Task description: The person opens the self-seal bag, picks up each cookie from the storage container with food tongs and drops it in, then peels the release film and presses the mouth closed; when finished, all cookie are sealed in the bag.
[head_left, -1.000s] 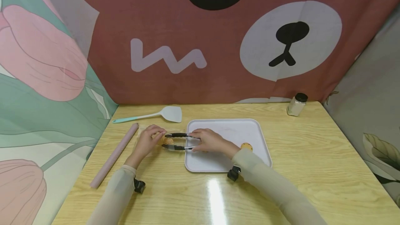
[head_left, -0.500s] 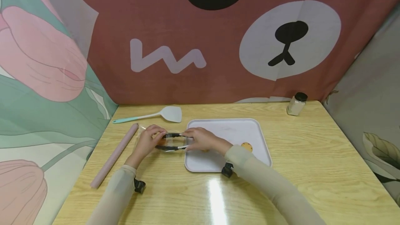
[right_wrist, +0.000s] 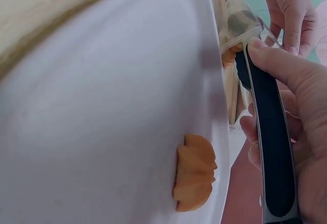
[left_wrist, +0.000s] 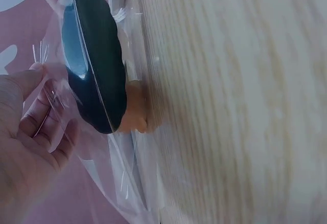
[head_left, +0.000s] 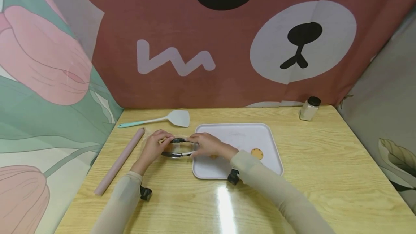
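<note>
My left hand (head_left: 155, 145) pinches the edge of a clear plastic bag (left_wrist: 140, 168) between thumb and fingers, left of the tray. The right hand (head_left: 209, 144) grips a pair of tongs (head_left: 172, 154) with black grips and tips, pointing left. Their arms stand apart, and the tips reach into the bag. Beside the dark tip in the left wrist view is an orange-brown cookie (left_wrist: 135, 109) in the bag, low over the table; in the head view it is hidden behind the left hand. Another ridged cookie (right_wrist: 195, 173) lies on the tray under my right hand.
The white tray (head_left: 240, 131) also bears a round cookie (head_left: 256, 153) near its right side. A pink rolling pin (head_left: 119, 161) lies at left, a spatula (head_left: 177, 118) behind the bag. A black-lidded jar (head_left: 309, 109) stands at back right.
The right hand has moved a little left, pushing the tongs further into the bag. The cookie seen between the tips earlier has passed from sight in the head view. The left hand stays put.
</note>
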The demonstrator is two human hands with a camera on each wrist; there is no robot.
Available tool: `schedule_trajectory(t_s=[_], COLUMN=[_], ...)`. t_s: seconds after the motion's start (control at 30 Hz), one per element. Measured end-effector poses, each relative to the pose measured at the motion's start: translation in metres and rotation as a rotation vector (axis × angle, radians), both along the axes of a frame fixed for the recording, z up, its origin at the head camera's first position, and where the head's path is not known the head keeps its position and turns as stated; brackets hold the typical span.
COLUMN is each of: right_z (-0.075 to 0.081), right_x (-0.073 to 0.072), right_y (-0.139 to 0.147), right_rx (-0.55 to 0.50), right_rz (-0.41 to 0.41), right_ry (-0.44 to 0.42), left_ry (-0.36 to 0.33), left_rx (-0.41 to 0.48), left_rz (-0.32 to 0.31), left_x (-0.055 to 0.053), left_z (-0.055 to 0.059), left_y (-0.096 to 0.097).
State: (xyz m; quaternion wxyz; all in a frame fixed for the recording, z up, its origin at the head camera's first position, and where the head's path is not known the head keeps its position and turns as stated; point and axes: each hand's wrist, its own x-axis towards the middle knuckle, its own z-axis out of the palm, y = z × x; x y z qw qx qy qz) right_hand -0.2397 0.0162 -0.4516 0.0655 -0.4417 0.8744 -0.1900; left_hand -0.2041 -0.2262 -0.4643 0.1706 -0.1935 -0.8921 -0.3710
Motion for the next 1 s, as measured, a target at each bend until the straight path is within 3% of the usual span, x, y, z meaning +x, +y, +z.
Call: schedule_trajectory(t_s=[0.33, 0.7, 0.93, 1.0], right_z=[-0.005, -0.006, -0.007, -0.007], right_x=[0.001, 0.002, 0.004, 0.005], right_y=[0.008, 0.031, 0.053, 0.059], right_rx=[-0.036, -0.098, -0.139, -0.140], right_rz=[-0.045, -0.069, -0.105, -0.101], right_ry=[-0.021, -0.049, -0.140, -0.131], left_ry=[0.013, -0.024, -0.030, -0.020], left_rx=[0.012, 0.045, 0.040, 0.040], left_rz=[-0.014, 0.003, 0.013, 0.013], left_x=[0.001, 0.001, 0.001, 0.001], left_z=[-0.001, -0.003, -0.003, -0.003], left_y=[0.000, 0.000, 0.001, 0.001])
